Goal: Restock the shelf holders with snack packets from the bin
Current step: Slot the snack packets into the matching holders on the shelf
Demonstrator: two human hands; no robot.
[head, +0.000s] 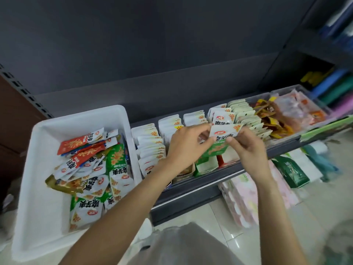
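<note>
A white plastic bin (pixel 38 188) at the left holds several loose snack packets (pixel 89 169) in white, green and red. On the dark shelf (pixel 191 196) to its right stand cardboard holders (pixel 205 167) filled with rows of upright white packets (pixel 152 142). Over the holders, my left hand (pixel 189 144) and my right hand (pixel 246 146) together pinch one white and green snack packet (pixel 223 132), the left at its left edge and the right at its lower right.
Clear trays (pixel 322 106) at the shelf's right end hold orange and yellow packets. Below the shelf hang patterned and green bags (pixel 292 173) over a pale tiled floor. Coloured folders (pixel 336 87) stand at the far right. A dark back panel rises behind the shelf.
</note>
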